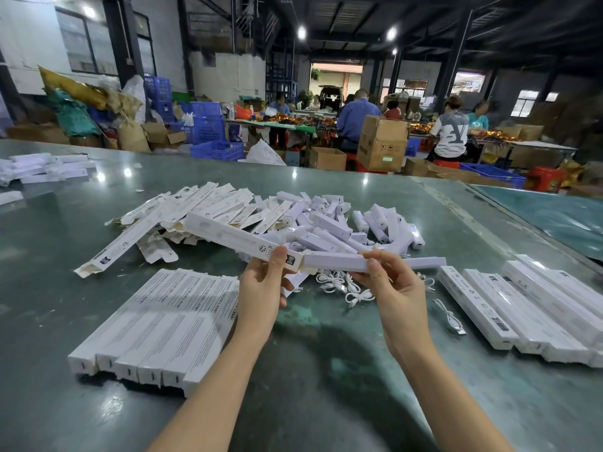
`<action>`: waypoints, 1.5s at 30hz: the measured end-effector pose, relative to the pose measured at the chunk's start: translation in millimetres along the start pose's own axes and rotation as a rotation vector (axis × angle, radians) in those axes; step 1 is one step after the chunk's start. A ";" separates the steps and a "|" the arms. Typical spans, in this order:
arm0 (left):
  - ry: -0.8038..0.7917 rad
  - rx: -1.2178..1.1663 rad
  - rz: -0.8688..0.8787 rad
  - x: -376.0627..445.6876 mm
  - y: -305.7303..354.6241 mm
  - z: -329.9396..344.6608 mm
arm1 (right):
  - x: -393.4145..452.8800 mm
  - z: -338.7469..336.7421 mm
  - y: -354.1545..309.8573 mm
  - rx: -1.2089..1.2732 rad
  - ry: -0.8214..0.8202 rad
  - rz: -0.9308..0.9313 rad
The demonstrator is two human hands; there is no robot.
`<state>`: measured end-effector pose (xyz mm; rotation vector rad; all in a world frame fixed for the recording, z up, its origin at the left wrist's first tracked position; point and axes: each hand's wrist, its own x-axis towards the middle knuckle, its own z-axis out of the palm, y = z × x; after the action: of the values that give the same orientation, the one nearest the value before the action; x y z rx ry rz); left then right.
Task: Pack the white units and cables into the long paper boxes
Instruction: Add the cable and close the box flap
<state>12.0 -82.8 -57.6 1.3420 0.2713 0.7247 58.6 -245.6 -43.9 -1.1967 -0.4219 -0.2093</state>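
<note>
My left hand (264, 282) grips the near end of a long white paper box (235, 238), held above the table and pointing away to the left. My right hand (391, 282) pinches a long white unit (336, 261) whose left end sits in the box's open mouth. Behind them lies a pile of loose white units (342, 223). A heap of empty flat boxes (182, 213) lies to its left. Several coiled white cables (342, 283) lie under my hands, and one more cable (452, 318) lies to the right.
A row of filled boxes (156, 324) lies at the near left of the green table (310, 370), another row of boxes (528, 308) at the right. More white boxes (42, 168) sit far left. Beyond the table people work among cartons and blue crates.
</note>
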 end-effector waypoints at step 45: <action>0.098 -0.288 -0.235 -1.6 6.7 4.2 | 1.0 -9.0 -3.2 -0.350 -0.156 -0.236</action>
<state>11.0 -86.7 -50.6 0.9836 0.3809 0.6061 60.1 -255.1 -43.5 -1.5115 -0.6846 -0.4075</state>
